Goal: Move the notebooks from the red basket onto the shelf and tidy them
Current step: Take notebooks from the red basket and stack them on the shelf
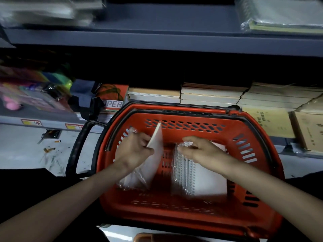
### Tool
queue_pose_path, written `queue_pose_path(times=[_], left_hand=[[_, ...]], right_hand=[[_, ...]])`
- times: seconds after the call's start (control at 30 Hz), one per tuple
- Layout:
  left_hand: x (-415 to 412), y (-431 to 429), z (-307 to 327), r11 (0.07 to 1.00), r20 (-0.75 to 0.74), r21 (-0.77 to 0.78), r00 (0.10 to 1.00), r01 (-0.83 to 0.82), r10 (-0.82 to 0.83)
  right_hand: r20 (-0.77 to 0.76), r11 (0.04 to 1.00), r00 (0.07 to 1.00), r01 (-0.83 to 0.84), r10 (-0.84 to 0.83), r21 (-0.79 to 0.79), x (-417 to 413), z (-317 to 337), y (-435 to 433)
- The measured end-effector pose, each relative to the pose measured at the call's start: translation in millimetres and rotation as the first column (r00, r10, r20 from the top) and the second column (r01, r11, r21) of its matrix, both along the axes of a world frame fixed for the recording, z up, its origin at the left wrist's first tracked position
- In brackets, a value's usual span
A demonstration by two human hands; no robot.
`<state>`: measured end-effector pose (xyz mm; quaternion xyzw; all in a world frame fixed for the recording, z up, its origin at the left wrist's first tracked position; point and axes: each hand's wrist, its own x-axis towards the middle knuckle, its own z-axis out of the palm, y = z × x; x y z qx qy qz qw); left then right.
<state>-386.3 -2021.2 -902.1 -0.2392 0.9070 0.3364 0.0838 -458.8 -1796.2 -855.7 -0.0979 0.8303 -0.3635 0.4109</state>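
Both hands are in the red basket (174, 208): the left hand (134, 151) grips a tilted white notebook (156, 154), the right hand (204, 151) pinches clear wrap on a spiral-bound notebook (206, 182). The red pack (113, 100) reads "PER".

A red-and-white pack (113, 102) on the shelf (52, 121) shows the letters "PER" (the start is hidden). A tan booklet (267, 123) bears Chinese characters, too blurred to read.

Dim, motion-blurred, wide-angle bend at edges.
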Motion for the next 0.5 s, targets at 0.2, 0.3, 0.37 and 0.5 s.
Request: queue_pose_path(times=[0.2, 0.3, 0.37, 0.5], left_hand=[[-8.4, 12.0, 42.3, 0.897, -0.173, 0.434, 0.985, 0.081, -0.005], [-2.0, 28.5, 56.5, 0.832, -0.270, 0.517, 0.961, 0.200, -0.063], [3.1, 38.2, 61.5, 0.814, -0.304, 0.513, 0.944, 0.274, -0.126], [8.2, 42.2, 68.7, 0.772, -0.228, 0.558, 0.951, 0.304, -0.209]], right_hand=[[0.344, 0.930, 0.915, 0.296, -0.211, -0.217, -1.2, 13.0, -2.5], [0.431, 0.863, 0.863, 0.412, -0.265, -0.294, 2.3, 15.0, -7.9], [0.449, 0.795, 0.820, 0.517, -0.354, -0.317, 4.5, 12.7, -10.7], [0.438, 0.692, 0.733, 0.663, -0.521, -0.287, 10.5, 7.7, -8.1]])
